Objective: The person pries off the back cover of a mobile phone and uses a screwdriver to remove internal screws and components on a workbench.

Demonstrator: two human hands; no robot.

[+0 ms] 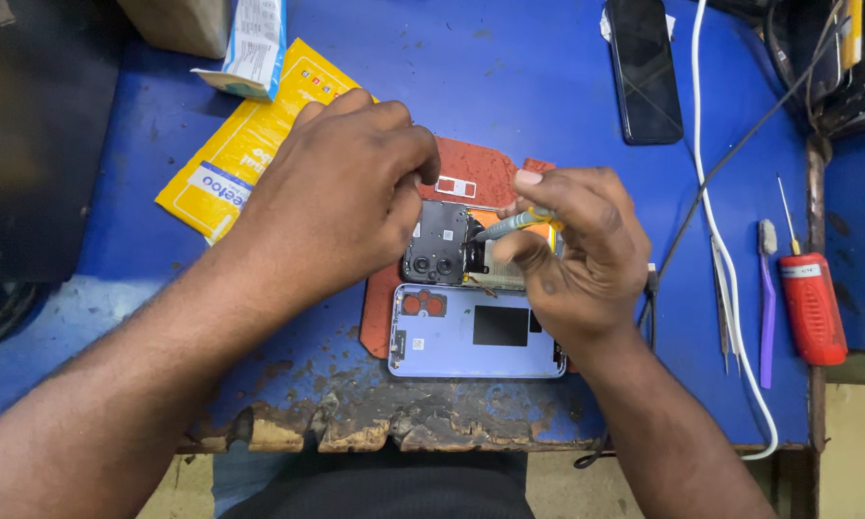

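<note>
Yellow-handled screwdriver, pinched in the right hand, should stay vertical over the opened phone on the red mat while the left hand, fingers curled, steadies it.

yellow pouch far-left, white carton above, dark phone screen far-right

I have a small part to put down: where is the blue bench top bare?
Bare blue bench top lies between the yellow packet and the black phone. It is crowded at the red mat under both hands, and by the white cable and red screwdriver.
</note>
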